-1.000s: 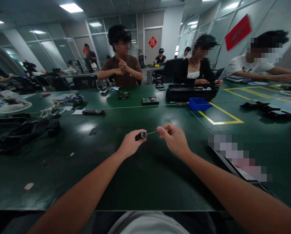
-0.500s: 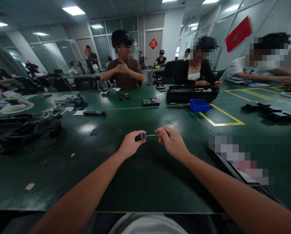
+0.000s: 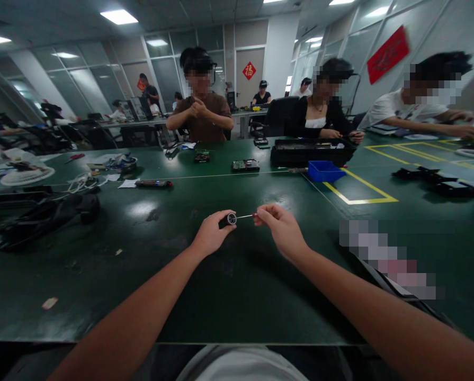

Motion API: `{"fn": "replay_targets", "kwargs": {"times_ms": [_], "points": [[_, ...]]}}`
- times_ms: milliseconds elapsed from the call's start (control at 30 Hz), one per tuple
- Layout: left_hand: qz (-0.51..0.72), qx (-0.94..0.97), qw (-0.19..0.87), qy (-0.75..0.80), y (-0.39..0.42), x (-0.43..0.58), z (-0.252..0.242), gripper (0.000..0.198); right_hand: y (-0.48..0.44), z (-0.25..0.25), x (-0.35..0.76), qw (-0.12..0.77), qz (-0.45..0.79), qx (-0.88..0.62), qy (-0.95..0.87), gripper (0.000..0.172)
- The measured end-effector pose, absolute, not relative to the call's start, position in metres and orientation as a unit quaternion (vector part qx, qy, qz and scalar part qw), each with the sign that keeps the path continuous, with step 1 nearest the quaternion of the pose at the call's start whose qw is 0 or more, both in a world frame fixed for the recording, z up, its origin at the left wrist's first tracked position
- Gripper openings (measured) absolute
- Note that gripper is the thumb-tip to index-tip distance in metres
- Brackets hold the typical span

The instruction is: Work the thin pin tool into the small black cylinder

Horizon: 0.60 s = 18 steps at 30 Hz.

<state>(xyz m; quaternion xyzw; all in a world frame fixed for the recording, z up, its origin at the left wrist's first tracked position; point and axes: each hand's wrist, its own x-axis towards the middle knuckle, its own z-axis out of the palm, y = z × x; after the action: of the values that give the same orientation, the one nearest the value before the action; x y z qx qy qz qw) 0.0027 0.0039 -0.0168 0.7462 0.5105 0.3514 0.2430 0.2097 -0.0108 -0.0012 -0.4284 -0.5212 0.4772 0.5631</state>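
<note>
My left hand [image 3: 212, 235] is closed around a small black cylinder [image 3: 231, 218], whose round, light-rimmed end with spoke-like lines faces me. In my right hand [image 3: 281, 228], thumb and fingers pinch the red handle end of a screwdriver [image 3: 244, 216]. Its thin metal shaft points left to the rim of the cylinder; whether the tip touches or enters it I cannot tell. Both hands are held over the green table [image 3: 237, 296], with the fingers partly hiding the cylinder and the handle.
Farther back lie a dark pen-shaped tool [image 3: 154, 183], a hard drive [image 3: 245, 165], a blue tray [image 3: 325, 171] and a long black case [image 3: 312, 152]. Black plastic parts [image 3: 54, 211] lie left, a partly blurred sheet [image 3: 383, 259] right. Several people sit across the table.
My hands, the cylinder and the screwdriver have shifted very slightly up and left, with both grips kept. Across the table, one person's clasped hands have moved a little and another's hands have shifted.
</note>
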Motion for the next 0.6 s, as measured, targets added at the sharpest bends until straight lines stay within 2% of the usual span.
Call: {"fn": "replay_targets", "kwargs": {"times_ms": [100,200,400,600], "points": [[0.352,0.759,0.222,0.502,0.002,0.005,-0.012,0.037,-0.004,-0.004,0.21,0.589,0.57,-0.409,-0.4,0.02],[0.322,0.787,0.186,0.492,0.0,0.006,-0.008,0.035,0.002,-0.006,0.215,0.552,0.648,-0.426,-0.308,0.025],[0.281,0.786,0.199,0.514,0.001,0.004,-0.011,0.037,0.003,-0.011,0.218,0.608,0.509,-0.436,-0.425,0.024],[0.29,0.786,0.201,0.508,0.001,0.004,-0.012,0.038,-0.002,-0.011,0.215,0.587,0.444,-0.442,-0.513,0.026]]}}
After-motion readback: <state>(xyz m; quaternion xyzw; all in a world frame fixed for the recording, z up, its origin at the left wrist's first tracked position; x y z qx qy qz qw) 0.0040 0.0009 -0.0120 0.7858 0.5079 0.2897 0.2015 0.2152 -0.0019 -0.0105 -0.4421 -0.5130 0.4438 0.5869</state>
